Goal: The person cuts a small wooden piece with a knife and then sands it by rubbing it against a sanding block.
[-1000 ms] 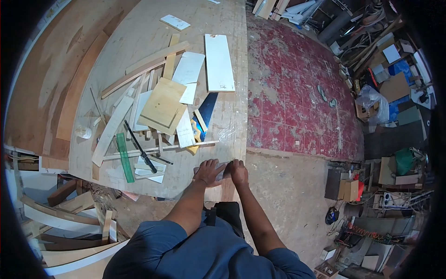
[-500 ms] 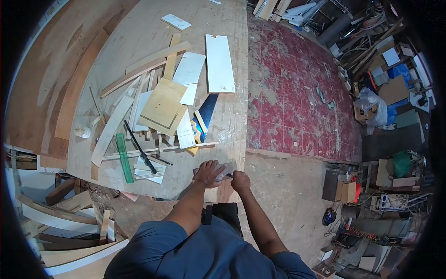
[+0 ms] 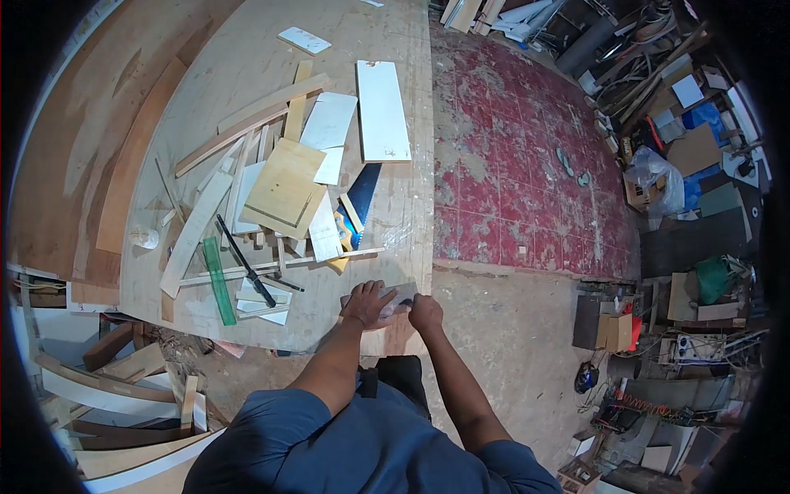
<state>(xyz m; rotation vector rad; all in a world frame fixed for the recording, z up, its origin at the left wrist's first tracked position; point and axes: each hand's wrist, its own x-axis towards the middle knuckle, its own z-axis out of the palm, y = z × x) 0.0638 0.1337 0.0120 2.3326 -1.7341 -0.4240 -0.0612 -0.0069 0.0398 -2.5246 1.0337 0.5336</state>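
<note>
My left hand [image 3: 364, 305] lies with fingers spread on a small flat greyish board [image 3: 403, 291] at the near right corner of the wooden table [image 3: 395, 206]. Its thumb stretches across the board toward the right. My right hand [image 3: 425, 314] is closed in a fist at the board's right end, by the table's edge. A small dark bit shows between that fist and the board, but what the fist holds is hidden. Ahead of my hands lies a handsaw [image 3: 369, 185] with a blue blade and a yellow and blue handle, partly under wood scraps.
A green ruler [image 3: 219, 281], a black rod-like tool [image 3: 247, 262] and a thin wood strip [image 3: 358, 253] lie left and ahead. Further off are a plywood piece [image 3: 284, 185] and a white board [image 3: 383, 111]. Curved wood offcuts [image 3: 107, 391] stand at the lower left.
My right fist has shifted slightly forward along the board's right end. My left hand stays on the board. The view has moved a little.
</note>
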